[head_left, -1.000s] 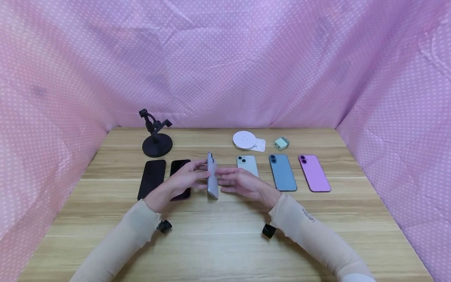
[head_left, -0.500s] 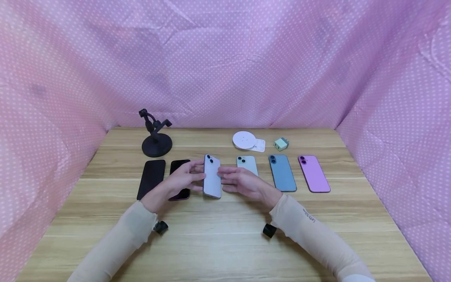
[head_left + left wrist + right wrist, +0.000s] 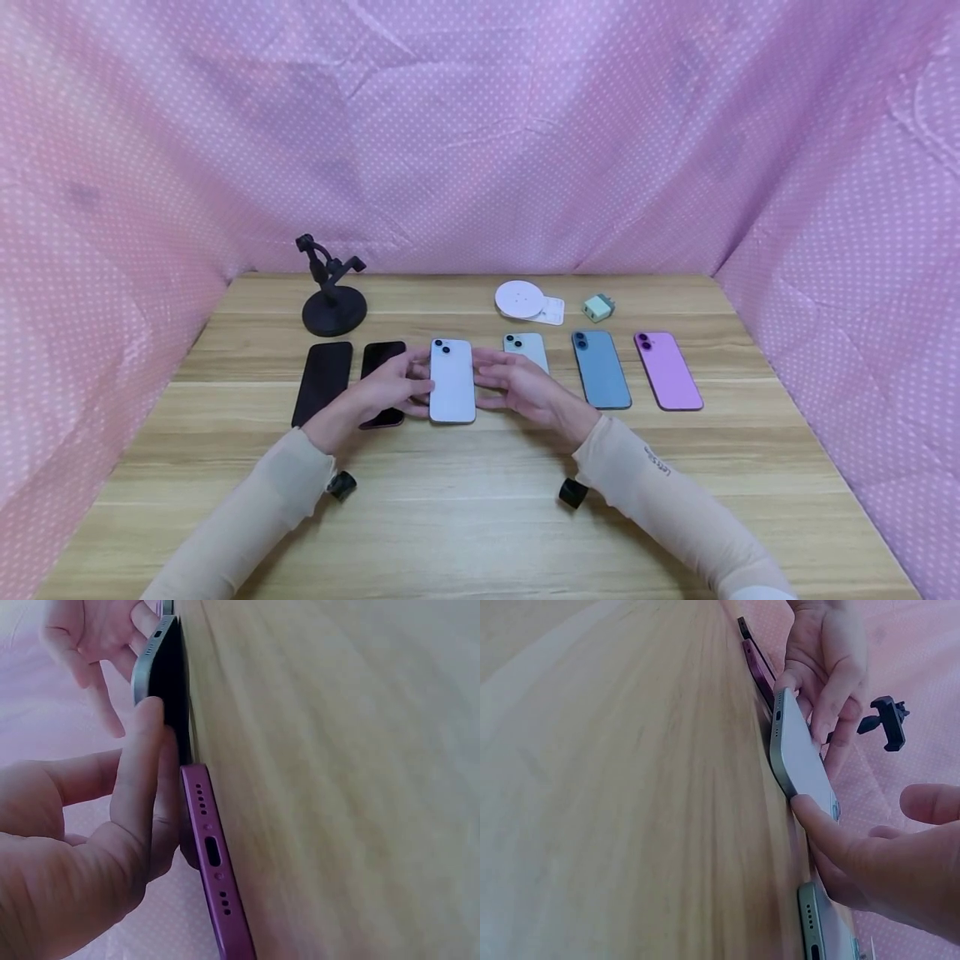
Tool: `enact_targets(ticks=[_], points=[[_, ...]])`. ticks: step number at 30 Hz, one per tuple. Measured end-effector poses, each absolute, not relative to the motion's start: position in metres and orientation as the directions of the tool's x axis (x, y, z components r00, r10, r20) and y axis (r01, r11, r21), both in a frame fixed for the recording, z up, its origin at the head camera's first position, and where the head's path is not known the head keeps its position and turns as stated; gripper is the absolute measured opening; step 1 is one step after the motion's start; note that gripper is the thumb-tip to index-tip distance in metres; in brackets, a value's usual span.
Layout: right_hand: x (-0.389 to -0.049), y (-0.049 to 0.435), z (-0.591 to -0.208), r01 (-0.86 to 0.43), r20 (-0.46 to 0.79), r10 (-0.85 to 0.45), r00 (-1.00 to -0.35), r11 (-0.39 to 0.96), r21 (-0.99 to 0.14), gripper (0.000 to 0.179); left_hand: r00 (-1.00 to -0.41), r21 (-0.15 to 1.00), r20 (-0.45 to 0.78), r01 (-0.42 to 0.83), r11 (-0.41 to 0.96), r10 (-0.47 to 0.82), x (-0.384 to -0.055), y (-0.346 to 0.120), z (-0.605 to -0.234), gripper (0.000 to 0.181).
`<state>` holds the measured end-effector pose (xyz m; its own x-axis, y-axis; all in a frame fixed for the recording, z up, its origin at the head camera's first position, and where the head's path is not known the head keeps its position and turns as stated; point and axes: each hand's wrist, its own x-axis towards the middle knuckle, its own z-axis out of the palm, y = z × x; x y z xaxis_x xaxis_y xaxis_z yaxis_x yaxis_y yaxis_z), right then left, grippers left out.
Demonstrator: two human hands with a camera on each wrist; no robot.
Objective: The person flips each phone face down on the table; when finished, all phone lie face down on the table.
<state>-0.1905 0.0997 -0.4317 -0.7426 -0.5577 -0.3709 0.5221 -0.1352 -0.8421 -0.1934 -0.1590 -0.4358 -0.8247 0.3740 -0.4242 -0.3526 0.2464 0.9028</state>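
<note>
In the head view a pale smartphone [image 3: 452, 383], back up with two camera lenses, is in the middle of the row. My left hand [image 3: 393, 383] pinches its left long edge, the thumb at the near part. That edge is raised off the table in both wrist views, and the black screen shows underneath in the left wrist view. My right hand [image 3: 521, 387] is at the right edge, a fingertip touching the lower right corner in the right wrist view. Left of it lies a phone with a magenta frame [image 3: 215, 851]; on the right, a pale green phone [image 3: 529, 350] is partly hidden by my right hand.
A black phone [image 3: 322, 383] lies far left; blue [image 3: 602, 371] and pink [image 3: 669, 371] phones lie right. Behind stand a black phone stand [image 3: 334, 310], a white disc [image 3: 519, 298] over a white card [image 3: 553, 311], and a mint plug charger [image 3: 598, 307]. Pink dotted cloth hangs around the wooden table [image 3: 465, 517].
The pale phone has turned from nearly on edge to almost flat, back up. Its right side has come down between my hands, which have barely moved.
</note>
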Motion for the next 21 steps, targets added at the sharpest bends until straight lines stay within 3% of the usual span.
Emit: enact_targets(ticks=[21], points=[[-0.195,0.101,-0.432,0.558,-0.412,-0.545,-0.73,-0.127,-0.82,0.051,-0.808,0.875,-0.45,-0.313,0.369,0.382,-0.189,-0.148,-0.427,0.057]])
